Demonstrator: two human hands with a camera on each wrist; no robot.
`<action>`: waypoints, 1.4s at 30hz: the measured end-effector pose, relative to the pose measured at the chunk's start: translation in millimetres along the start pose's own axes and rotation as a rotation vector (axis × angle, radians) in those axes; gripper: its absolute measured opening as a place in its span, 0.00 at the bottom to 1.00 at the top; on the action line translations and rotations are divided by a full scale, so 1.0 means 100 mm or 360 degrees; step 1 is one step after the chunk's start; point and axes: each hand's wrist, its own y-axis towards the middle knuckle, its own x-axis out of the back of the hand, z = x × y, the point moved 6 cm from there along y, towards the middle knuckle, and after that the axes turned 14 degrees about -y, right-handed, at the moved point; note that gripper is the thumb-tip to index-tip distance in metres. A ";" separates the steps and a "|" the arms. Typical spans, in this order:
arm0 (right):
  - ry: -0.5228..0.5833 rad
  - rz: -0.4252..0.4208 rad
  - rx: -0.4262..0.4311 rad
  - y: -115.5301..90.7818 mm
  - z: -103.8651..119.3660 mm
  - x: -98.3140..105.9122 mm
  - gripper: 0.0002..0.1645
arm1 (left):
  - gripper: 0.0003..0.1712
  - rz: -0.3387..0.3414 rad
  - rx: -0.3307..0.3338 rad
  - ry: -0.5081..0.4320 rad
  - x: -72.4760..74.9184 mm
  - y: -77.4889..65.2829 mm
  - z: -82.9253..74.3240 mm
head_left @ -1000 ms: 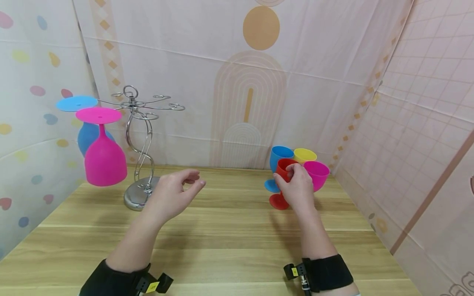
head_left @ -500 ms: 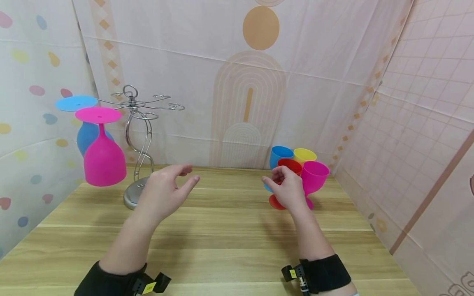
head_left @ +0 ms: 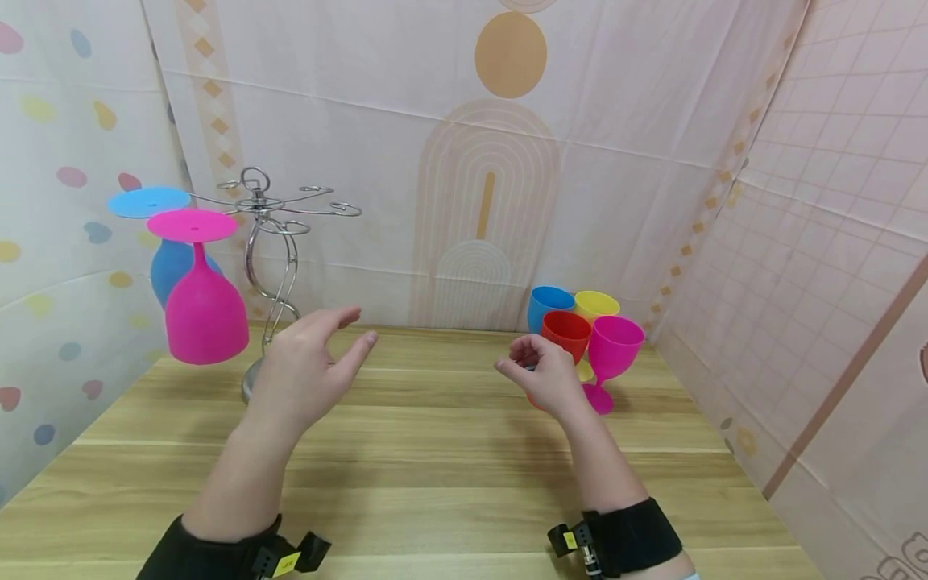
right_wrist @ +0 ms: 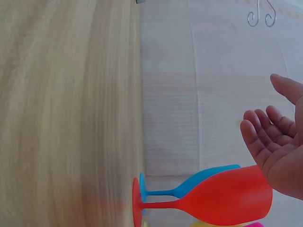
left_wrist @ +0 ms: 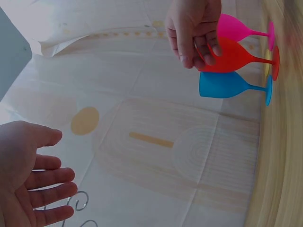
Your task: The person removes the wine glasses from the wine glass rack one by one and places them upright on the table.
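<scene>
My right hand (head_left: 544,370) is in the air just in front of a red goblet (head_left: 567,329), partly covering it in the head view. Its fingers are loosely bent with nothing in them; in the right wrist view the red goblet (right_wrist: 227,196) stands beside the palm. Upright around it are a blue goblet (head_left: 548,303), a yellow goblet (head_left: 598,302) and a pink goblet (head_left: 615,348). My left hand (head_left: 300,374) hovers before the metal stemware rack (head_left: 258,204), hiding most of its base, thumb and fingers spread and holding nothing.
Upside down from the rack's left side hang a pink goblet (head_left: 206,322) and a blue goblet (head_left: 150,202). Other wire loops of the rack reach out to the right. The wooden table (head_left: 435,467) meets a patterned cloth (head_left: 348,105) at the back.
My right hand has come away from the red goblet, moving left and slightly toward me, its fingers loosened. My left hand has drifted left and spread wider. The goblets stay put.
</scene>
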 end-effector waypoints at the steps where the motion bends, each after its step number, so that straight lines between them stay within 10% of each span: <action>1: 0.0003 0.0019 -0.0002 0.00 0.00 -0.02 0.23 | 0.22 -0.0021 -0.0006 -0.0008 0.02 0.00 -0.01; 28: 0.0056 0.0197 -0.0020 -0.02 0.01 -0.20 0.26 | 0.29 -0.0223 -0.0482 0.0185 0.50 0.33 -0.20; 42: 0.0058 0.0205 -0.0034 -0.02 -0.01 -0.21 0.25 | 0.38 -0.0023 -0.0478 0.0568 0.66 0.54 -0.11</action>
